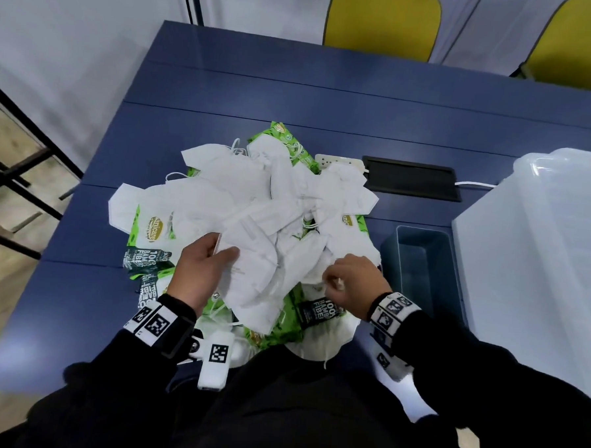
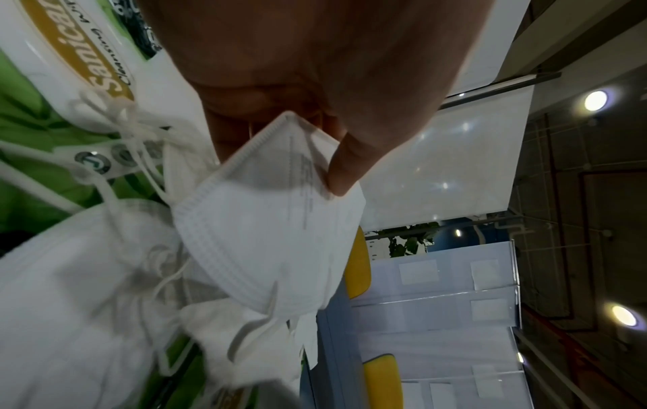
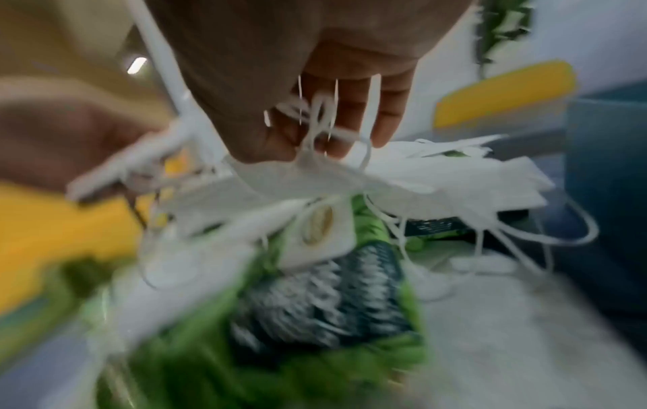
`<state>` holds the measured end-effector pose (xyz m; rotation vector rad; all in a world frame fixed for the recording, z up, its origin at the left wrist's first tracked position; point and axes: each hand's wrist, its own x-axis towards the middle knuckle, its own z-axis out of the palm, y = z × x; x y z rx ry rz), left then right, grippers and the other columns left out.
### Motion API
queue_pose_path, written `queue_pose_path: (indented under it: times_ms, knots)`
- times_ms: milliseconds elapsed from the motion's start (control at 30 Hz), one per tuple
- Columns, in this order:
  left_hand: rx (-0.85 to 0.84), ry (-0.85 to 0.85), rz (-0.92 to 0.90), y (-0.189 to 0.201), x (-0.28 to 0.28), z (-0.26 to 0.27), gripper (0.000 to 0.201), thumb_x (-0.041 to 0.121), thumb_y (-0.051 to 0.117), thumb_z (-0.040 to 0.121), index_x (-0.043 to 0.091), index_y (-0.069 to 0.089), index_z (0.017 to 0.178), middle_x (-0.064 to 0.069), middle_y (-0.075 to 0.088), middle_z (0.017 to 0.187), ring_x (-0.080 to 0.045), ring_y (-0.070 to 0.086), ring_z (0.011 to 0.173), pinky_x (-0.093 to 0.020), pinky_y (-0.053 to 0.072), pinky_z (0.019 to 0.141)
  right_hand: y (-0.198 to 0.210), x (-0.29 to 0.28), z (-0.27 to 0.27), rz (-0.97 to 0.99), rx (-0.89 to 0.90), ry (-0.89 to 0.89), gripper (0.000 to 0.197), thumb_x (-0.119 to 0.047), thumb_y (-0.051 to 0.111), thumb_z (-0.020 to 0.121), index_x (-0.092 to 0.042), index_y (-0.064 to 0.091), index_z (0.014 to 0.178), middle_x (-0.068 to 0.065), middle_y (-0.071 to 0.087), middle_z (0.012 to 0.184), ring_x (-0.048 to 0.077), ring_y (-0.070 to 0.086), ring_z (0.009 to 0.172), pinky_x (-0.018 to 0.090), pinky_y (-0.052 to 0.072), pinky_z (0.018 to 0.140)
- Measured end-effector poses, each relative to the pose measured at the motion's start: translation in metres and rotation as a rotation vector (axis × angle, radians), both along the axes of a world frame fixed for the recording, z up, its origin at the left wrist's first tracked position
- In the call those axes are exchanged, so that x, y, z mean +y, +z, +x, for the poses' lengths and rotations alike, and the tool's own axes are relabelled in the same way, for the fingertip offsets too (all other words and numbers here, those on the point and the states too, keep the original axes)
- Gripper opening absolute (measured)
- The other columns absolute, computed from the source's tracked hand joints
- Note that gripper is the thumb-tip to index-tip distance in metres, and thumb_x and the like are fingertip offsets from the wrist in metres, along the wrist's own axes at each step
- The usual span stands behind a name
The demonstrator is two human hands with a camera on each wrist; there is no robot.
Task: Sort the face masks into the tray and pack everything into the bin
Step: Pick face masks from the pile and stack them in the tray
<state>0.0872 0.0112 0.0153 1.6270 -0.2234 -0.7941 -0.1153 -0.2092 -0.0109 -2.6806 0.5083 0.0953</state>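
Face masks (image 1: 254,204) piled mid-frame over green wipe packs (image 1: 150,230); left hand (image 1: 199,270) pinches one mask, right hand (image 1: 352,281) clutches tangled ear loops (image 3: 315,116). Snagged loops could drag extras past the grey tray (image 1: 418,264), right.

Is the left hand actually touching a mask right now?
Touching. The left wrist view shows the left hand pinching the folded white mask at its top corner, thumb pressed against the fabric.

The left hand (image 1: 201,270) pinches a mask (image 2: 266,235) with thumb and fingers. The right hand (image 1: 354,283) has its fingers curled round mask strings (image 3: 322,121).
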Motion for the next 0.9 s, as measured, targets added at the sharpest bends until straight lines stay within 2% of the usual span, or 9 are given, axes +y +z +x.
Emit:
queue_pose_path:
  times_ms: [100,200,267,333,500,567,733,800,900]
  knots:
    - [-0.015,0.014,-0.042,0.010,0.001,0.001,0.008,0.003,0.066,0.093,0.004,0.071,0.099,-0.017,0.077,0.099,-0.025,0.071,0.085,-0.039,0.054,0.083,0.019,-0.004,-0.003,0.371,-0.198,-0.394,0.012,-0.025,0.061,0.086,-0.029,0.065,0.075,-0.012,0.060,0.069,0.010,0.052,0.068,0.029,0.044,0.064]
    - [-0.011,0.006,-0.120,0.024,0.000,0.001,0.014,0.000,0.065,0.094,0.012,0.073,0.091,-0.007,0.078,0.092,-0.020,0.072,0.082,-0.030,0.054,0.075,0.032,-0.007,0.001,0.803,-0.345,-0.744,0.022,-0.021,0.048,0.086,-0.024,0.054,0.065,-0.006,0.049,0.065,0.018,0.045,0.068,0.029,0.037,0.060]
    - [0.020,0.011,-0.180,0.032,-0.002,0.001,0.018,0.000,0.065,0.093,0.014,0.075,0.090,-0.007,0.077,0.095,-0.020,0.072,0.084,-0.030,0.055,0.076,0.040,-0.005,0.004,0.980,-0.394,-0.917,0.014,-0.022,0.051,0.088,-0.019,0.057,0.077,0.008,0.045,0.077,0.023,0.043,0.074,0.031,0.037,0.063]
    - [0.066,0.019,-0.241,0.039,-0.005,0.000,0.018,0.000,0.064,0.093,0.013,0.077,0.096,-0.010,0.077,0.101,-0.022,0.073,0.089,-0.032,0.057,0.080,0.045,-0.001,0.007,1.099,-0.396,-0.995,0.009,-0.023,0.058,0.092,-0.017,0.061,0.086,0.010,0.047,0.084,0.026,0.048,0.074,0.033,0.043,0.064]
    - [0.228,0.061,-0.372,0.046,-0.017,-0.008,0.024,0.000,0.062,0.091,0.001,0.071,0.114,-0.014,0.076,0.108,-0.023,0.073,0.095,-0.032,0.060,0.084,0.053,0.018,0.015,1.360,-0.348,-0.853,0.014,-0.020,0.068,0.096,-0.012,0.061,0.086,0.008,0.060,0.079,0.028,0.059,0.061,0.042,0.058,0.046]
    - [0.321,0.054,-0.388,0.047,-0.022,-0.014,0.025,0.003,0.062,0.089,-0.001,0.071,0.112,-0.016,0.075,0.108,-0.026,0.073,0.095,-0.035,0.060,0.086,0.053,0.026,0.018,1.397,-0.357,-0.774,0.004,-0.007,0.067,0.094,-0.010,0.064,0.093,0.012,0.063,0.085,0.027,0.060,0.065,0.043,0.060,0.049]
    - [0.276,-0.012,-0.312,0.036,-0.028,-0.026,0.037,0.006,0.076,0.077,-0.001,0.073,0.113,-0.020,0.071,0.121,-0.030,0.070,0.108,-0.042,0.055,0.096,0.051,0.038,0.026,1.426,-0.357,-0.734,0.025,0.008,0.067,0.087,0.002,0.068,0.111,0.018,0.067,0.089,0.025,0.063,0.062,0.039,0.060,0.061]
    - [0.261,0.008,-0.289,0.031,-0.032,-0.027,0.039,0.007,0.078,0.074,0.005,0.077,0.113,-0.016,0.065,0.136,-0.031,0.064,0.123,-0.043,0.051,0.105,0.051,0.042,0.027,1.465,-0.362,-0.705,0.025,0.007,0.067,0.087,0.001,0.070,0.111,0.021,0.066,0.096,0.027,0.064,0.069,0.039,0.059,0.063]
    - [0.330,-0.036,-0.275,0.028,-0.034,-0.030,0.039,0.002,0.077,0.078,-0.006,0.071,0.116,-0.026,0.069,0.124,-0.035,0.068,0.111,-0.049,0.052,0.104,0.053,0.049,0.030,1.518,-0.352,-0.655,0.020,0.000,0.065,0.090,-0.003,0.071,0.109,0.017,0.067,0.095,0.027,0.064,0.073,0.040,0.059,0.067]
